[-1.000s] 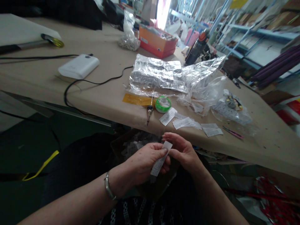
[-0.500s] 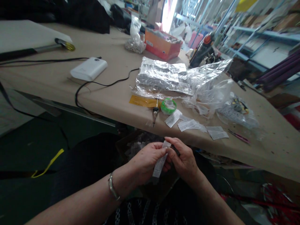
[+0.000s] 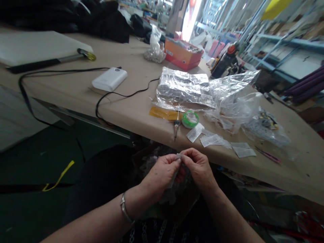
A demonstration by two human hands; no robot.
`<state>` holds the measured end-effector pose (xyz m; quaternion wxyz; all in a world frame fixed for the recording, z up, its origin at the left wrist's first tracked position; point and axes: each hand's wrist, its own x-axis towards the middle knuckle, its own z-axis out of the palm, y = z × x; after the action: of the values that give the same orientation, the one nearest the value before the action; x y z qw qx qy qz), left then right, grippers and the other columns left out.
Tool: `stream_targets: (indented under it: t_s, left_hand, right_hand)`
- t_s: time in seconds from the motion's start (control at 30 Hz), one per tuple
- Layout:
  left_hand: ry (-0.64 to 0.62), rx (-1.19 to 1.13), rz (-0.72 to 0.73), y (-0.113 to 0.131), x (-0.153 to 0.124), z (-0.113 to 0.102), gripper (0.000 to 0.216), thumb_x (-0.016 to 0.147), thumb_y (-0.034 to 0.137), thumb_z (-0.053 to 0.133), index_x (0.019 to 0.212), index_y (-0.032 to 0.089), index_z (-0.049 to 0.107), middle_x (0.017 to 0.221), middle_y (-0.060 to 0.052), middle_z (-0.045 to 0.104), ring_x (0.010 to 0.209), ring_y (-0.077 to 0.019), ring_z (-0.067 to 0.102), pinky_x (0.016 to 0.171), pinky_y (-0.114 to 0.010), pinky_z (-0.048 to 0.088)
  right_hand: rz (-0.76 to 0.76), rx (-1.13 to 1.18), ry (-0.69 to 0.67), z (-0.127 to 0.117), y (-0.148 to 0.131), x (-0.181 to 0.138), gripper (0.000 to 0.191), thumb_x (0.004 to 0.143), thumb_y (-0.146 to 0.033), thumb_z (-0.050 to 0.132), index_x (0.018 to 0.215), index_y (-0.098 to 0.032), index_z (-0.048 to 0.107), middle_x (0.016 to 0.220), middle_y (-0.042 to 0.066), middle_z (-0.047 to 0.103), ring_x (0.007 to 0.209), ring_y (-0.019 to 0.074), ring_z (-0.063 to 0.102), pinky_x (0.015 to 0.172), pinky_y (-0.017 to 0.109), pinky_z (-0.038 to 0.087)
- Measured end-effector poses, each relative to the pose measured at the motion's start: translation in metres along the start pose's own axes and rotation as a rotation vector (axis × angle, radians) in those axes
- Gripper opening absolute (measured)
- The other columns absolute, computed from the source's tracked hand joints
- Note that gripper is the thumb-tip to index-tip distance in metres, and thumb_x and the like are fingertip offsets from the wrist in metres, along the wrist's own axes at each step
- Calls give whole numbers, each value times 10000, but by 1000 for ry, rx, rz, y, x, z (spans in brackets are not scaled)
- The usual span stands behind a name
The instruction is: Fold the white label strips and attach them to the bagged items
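Narrow white paper strip (image 3: 178, 156), faint print on it too blurred to read. Pinched at top end between fingertips of left hand (image 3: 162, 173) and right hand (image 3: 201, 168). Hanging near upright, tilted slightly leftward at bottom. Lower part mostly hidden between hands. Held in air above lap.

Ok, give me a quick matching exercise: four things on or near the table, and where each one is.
1 paper strip
2 power bank
3 green spool
4 orange box

A far side of the table
B beside the soldering iron
C next to a black cable
D pinched between left hand and right hand

Pairs: 1-D, 2-C, 3-B, 4-A
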<state>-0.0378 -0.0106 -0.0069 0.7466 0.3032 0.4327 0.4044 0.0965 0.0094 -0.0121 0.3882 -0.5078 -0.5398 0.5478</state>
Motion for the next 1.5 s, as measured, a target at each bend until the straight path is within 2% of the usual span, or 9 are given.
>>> stream_targets:
  t_s: [0.1,0.2,0.4,0.77,1.17,1.5]
  left_hand:
    - [93,148,145,4,1,-8,180,765,296,586,700,133,622,621,-3,587,577,-103,490,557,-213,374]
    - [182,355,297,10,3,-16,161,779,278,568,778,156,673,718,-22,647,675,-139,540,637,-229,408]
    - [295,565,485,21,9,-25,157,791,269,551,772,193,687,711,-11,674,671,-146,578,646,-222,411]
    - [291,709,567,25,17,-29,184,822,250,504,767,183,667,702,-12,666,647,-129,581,633,-209,411]
    - [287,742,564,25,24,-31,200,838,263,489,781,171,658,710,-9,655,657,-120,573,631,-200,411]
    - [326,782,577,25,29,-30,208,841,256,481,746,164,641,672,5,636,629,-111,556,600,-198,406]
  right_hand:
    - [-37,11,-7,8,-2,7,128,759,-292,597,725,-172,574,593,-38,548,517,93,486,509,212,410]
    - [-95,-96,62,13,-4,15,123,738,-276,606,698,-166,569,608,-40,520,544,84,455,522,201,385]
    - [-186,-221,107,19,-8,25,107,752,-260,559,707,-164,573,614,-34,526,572,93,457,544,206,389]
    - [-293,-312,157,19,-5,31,79,777,-231,541,728,-177,572,625,-41,528,586,97,470,573,208,384]
    - [-313,-337,165,18,-2,36,71,786,-206,528,736,-178,569,621,-47,515,579,93,465,575,204,380]
    - [-313,-306,187,19,0,38,109,808,-261,548,758,-175,594,625,-40,556,583,98,506,571,202,409]
